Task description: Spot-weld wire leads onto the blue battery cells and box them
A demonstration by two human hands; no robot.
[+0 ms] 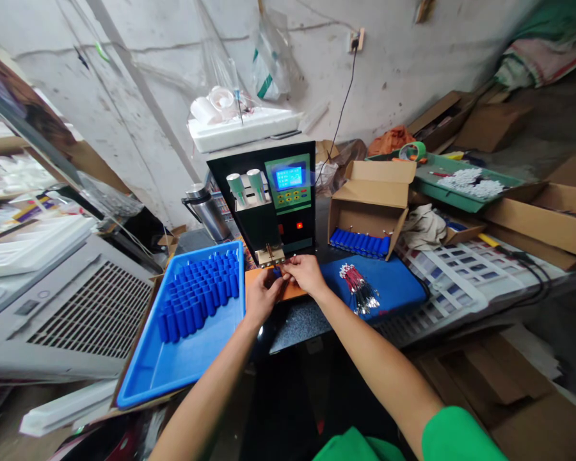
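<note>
Under the electrodes of a black spot welder (267, 246), my left hand (263, 296) is closed around a blue cylindrical battery cell (277, 273), mostly covered by the fingers. Pressed close beside it, my right hand (306, 274) pinches what looks like a thin wire lead; a small white end shows above the fingers. Both hands are over an orange pad (295, 291). To the right, a bundle of red and black wire leads (358, 287) with white connectors lies on a blue mat (398, 285).
At left stands a blue tray (146, 378) holding rows of upright blue cells (199, 294). Behind the mat, an open cardboard box (377, 186) holds blue cells with leads. A steel jug (208, 211) stands behind the tray. A green tray (470, 202) with white pieces sits farther right.
</note>
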